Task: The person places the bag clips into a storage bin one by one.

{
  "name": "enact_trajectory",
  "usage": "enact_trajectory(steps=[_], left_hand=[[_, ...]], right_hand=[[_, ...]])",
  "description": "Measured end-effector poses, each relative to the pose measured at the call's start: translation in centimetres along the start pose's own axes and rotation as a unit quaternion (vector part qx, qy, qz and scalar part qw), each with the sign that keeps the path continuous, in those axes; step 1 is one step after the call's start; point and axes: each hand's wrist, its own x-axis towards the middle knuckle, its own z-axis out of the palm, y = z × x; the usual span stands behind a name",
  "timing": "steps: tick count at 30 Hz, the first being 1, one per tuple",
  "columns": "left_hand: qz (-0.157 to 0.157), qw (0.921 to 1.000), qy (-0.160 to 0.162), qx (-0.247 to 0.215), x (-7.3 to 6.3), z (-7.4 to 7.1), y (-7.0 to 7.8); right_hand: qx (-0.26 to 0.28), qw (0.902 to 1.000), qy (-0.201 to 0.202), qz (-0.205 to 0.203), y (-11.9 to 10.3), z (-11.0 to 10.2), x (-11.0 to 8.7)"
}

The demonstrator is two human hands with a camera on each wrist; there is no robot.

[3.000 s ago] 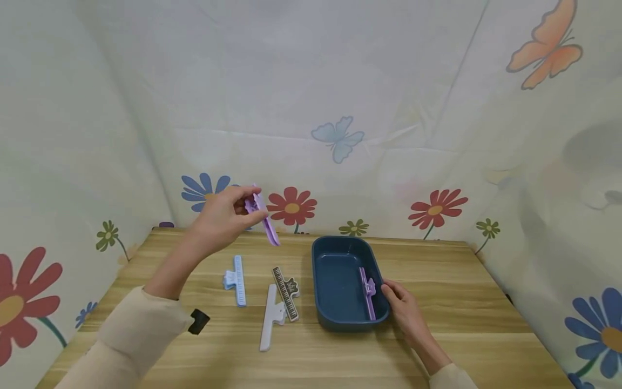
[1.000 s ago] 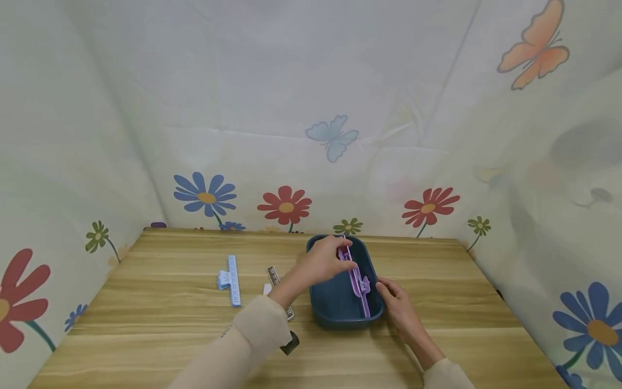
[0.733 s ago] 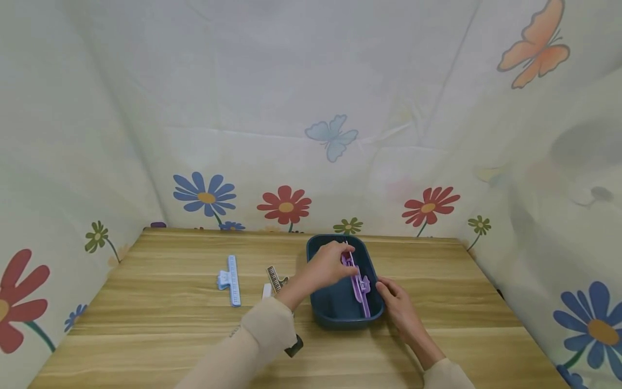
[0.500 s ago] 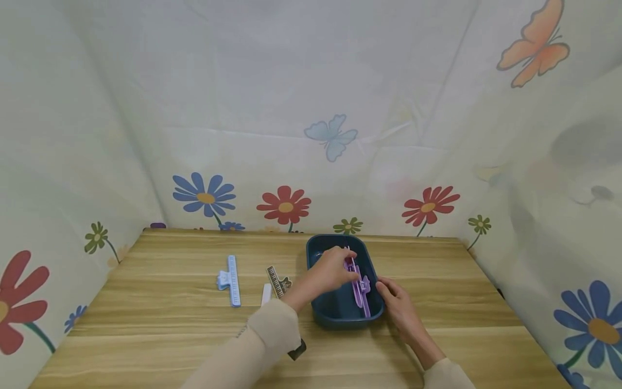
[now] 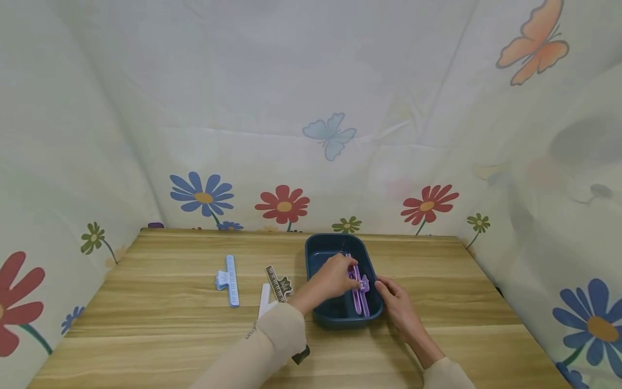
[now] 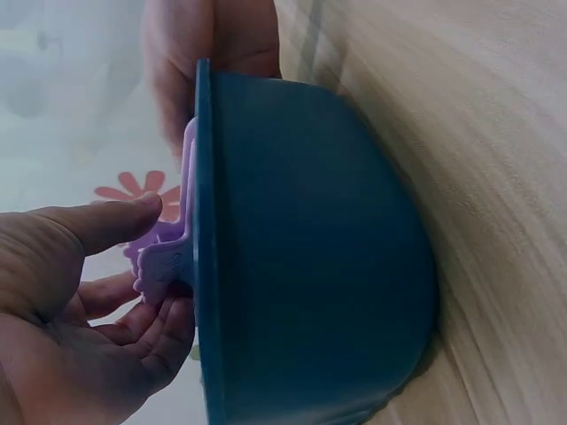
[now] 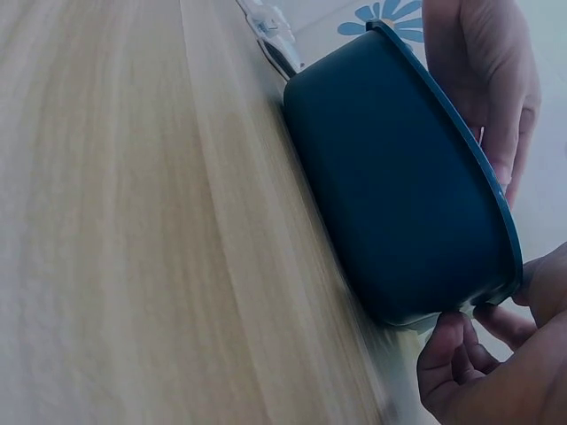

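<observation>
A dark blue plastic bin (image 5: pixel 340 323) stands on the wooden table. My left hand (image 5: pixel 334 278) reaches over its left side and pinches a light purple clip (image 6: pixel 164 266) between thumb and fingers, low inside the bin. Another purple clip (image 5: pixel 366 309) lies alongside, near the bin's right wall. My right hand (image 5: pixel 400 308) grips the bin's right side, thumb at the rim and fingers curled below it, as the right wrist view shows. From the head, my left fingers cover the upper part of the held clip.
Left of the bin lie a light blue ruler clip (image 5: pixel 232 281), a black-and-white ruler clip (image 5: pixel 276 282) and a white clip (image 5: pixel 264 300) partly hidden by my left sleeve (image 5: pixel 279 332). A flowered curtain (image 5: pixel 233 146) hangs behind the wooden table (image 5: pixel 146 324).
My left hand has carried the purple clip from above the table's left side rightward and down into the bin, beside the other purple clip. My right hand stays on the bin.
</observation>
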Motion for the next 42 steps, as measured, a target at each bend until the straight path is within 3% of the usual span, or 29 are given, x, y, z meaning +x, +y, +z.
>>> enact_trajectory(steps=[11,27,42], left_hand=[[0.003,0.9997,0.003,0.023,0.1,0.5,-0.1],[0.011,0.9998,0.017,-0.005,-0.3,0.4,-0.3],[0.027,0.9964,0.045,-0.066,-0.6,-1.6,0.6]], right_hand=[[0.014,0.9998,-0.010,-0.004,0.0,-0.1,-0.1],[0.020,0.9998,-0.006,-0.008,-0.2,0.1,-0.2],[0.023,0.9997,-0.002,-0.008,-0.2,0.2,-0.3]])
